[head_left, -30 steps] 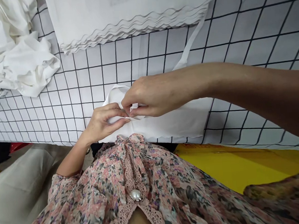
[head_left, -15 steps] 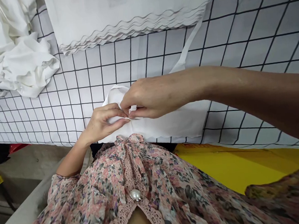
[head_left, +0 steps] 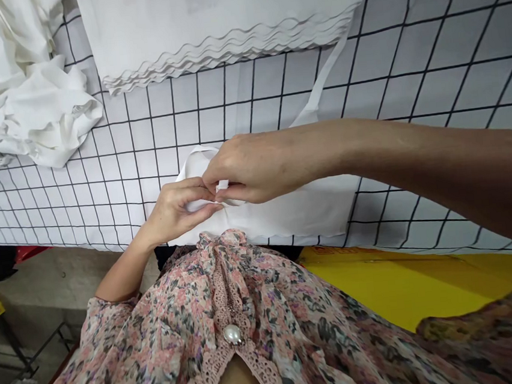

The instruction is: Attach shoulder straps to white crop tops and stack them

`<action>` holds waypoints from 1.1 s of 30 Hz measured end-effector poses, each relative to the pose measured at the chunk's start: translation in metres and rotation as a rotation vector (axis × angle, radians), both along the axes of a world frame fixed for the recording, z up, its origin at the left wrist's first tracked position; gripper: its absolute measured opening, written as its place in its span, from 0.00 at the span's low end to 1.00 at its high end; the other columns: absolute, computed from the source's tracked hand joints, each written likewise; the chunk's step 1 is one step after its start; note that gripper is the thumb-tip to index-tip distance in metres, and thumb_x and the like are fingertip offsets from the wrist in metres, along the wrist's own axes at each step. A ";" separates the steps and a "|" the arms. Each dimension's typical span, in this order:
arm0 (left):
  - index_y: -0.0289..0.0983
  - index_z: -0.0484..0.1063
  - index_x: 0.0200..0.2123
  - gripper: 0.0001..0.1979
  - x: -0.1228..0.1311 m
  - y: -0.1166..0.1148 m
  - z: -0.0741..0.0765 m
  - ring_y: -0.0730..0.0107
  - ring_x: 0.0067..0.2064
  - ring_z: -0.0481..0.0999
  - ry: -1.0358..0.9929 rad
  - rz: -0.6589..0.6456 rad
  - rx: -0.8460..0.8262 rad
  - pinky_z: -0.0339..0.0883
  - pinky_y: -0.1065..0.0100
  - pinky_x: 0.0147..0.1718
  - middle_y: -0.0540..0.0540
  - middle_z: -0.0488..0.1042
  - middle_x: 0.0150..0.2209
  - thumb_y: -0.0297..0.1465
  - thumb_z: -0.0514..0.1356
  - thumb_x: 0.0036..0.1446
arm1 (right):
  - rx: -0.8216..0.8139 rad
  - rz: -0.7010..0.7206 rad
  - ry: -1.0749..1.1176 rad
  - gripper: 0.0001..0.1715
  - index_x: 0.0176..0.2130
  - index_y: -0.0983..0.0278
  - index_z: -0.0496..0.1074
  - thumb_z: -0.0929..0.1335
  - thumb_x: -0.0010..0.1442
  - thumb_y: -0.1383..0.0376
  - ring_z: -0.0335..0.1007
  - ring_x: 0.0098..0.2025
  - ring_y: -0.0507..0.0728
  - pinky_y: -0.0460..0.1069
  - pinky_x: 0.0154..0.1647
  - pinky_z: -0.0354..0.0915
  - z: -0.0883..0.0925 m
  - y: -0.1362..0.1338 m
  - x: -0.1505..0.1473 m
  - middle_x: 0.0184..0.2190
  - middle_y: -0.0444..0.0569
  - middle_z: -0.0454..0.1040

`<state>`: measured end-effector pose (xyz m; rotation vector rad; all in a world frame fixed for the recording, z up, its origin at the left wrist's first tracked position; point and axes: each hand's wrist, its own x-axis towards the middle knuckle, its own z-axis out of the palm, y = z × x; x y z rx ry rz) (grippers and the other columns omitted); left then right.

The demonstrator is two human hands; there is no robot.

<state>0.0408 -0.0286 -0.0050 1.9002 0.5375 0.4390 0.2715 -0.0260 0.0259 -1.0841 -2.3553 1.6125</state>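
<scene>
A white fabric piece [head_left: 303, 211] lies at the table's near edge, right in front of my body. My left hand [head_left: 178, 208] pinches the edge of this fabric between thumb and fingers. Close against it, my right hand [head_left: 240, 172] pinches a narrow white fabric strip [head_left: 223, 185], its fingertips meeting those of the left hand. Part of the strip loops up behind the hands, and a longer tail [head_left: 318, 86] runs up to the right toward the stack. The exact spot between the fingertips is mostly hidden.
A stack of flat white fabric pieces [head_left: 221, 14] with wavy edges lies at the far side. Crumpled white cloth [head_left: 24, 87] is heaped at the far left. The table has a black-and-white grid cover [head_left: 409, 92]. Something yellow [head_left: 383, 288] sits below its right edge.
My right hand has shifted slightly left, its fingertips now nearer the left hand's. The left hand and the fabric stay nearly in place.
</scene>
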 end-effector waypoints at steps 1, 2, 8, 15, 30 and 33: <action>0.39 0.83 0.39 0.02 0.000 0.000 0.000 0.73 0.38 0.84 -0.004 0.011 -0.013 0.77 0.70 0.37 0.47 0.85 0.39 0.30 0.69 0.67 | 0.019 -0.009 0.023 0.08 0.33 0.61 0.79 0.70 0.65 0.69 0.66 0.28 0.52 0.52 0.35 0.58 -0.001 -0.001 0.000 0.26 0.45 0.76; 0.39 0.83 0.38 0.02 0.000 0.001 0.000 0.73 0.37 0.84 -0.007 0.025 -0.033 0.77 0.70 0.37 0.47 0.85 0.38 0.30 0.69 0.66 | 0.039 -0.019 0.045 0.08 0.34 0.61 0.79 0.70 0.65 0.70 0.67 0.29 0.52 0.52 0.36 0.58 -0.002 -0.002 -0.001 0.28 0.45 0.76; 0.38 0.83 0.34 0.05 -0.001 0.003 0.002 0.72 0.38 0.82 0.028 0.112 -0.219 0.75 0.69 0.39 0.47 0.84 0.36 0.31 0.70 0.64 | 0.193 -0.284 0.197 0.08 0.36 0.64 0.77 0.67 0.65 0.69 0.69 0.32 0.52 0.49 0.37 0.61 -0.016 -0.025 -0.008 0.31 0.46 0.78; 0.39 0.85 0.36 0.04 0.000 0.002 0.001 0.74 0.36 0.79 -0.010 0.234 -0.362 0.71 0.70 0.37 0.49 0.82 0.33 0.32 0.73 0.62 | 0.187 -0.512 0.279 0.09 0.35 0.63 0.76 0.68 0.67 0.64 0.68 0.29 0.50 0.46 0.31 0.61 -0.025 -0.035 -0.004 0.29 0.45 0.78; 0.37 0.83 0.39 0.12 -0.013 0.005 0.002 0.71 0.36 0.82 0.113 0.204 -0.065 0.74 0.69 0.37 0.47 0.85 0.35 0.40 0.72 0.64 | 0.109 -0.177 0.062 0.21 0.34 0.63 0.79 0.67 0.72 0.53 0.65 0.30 0.49 0.47 0.35 0.59 0.006 0.016 0.020 0.26 0.42 0.73; 0.38 0.82 0.40 0.11 -0.022 0.008 0.002 0.72 0.36 0.82 0.153 0.181 0.142 0.72 0.68 0.37 0.47 0.85 0.37 0.40 0.68 0.68 | 0.227 -0.246 -0.022 0.26 0.33 0.62 0.81 0.68 0.71 0.47 0.69 0.36 0.51 0.50 0.41 0.63 0.009 0.038 0.032 0.29 0.44 0.74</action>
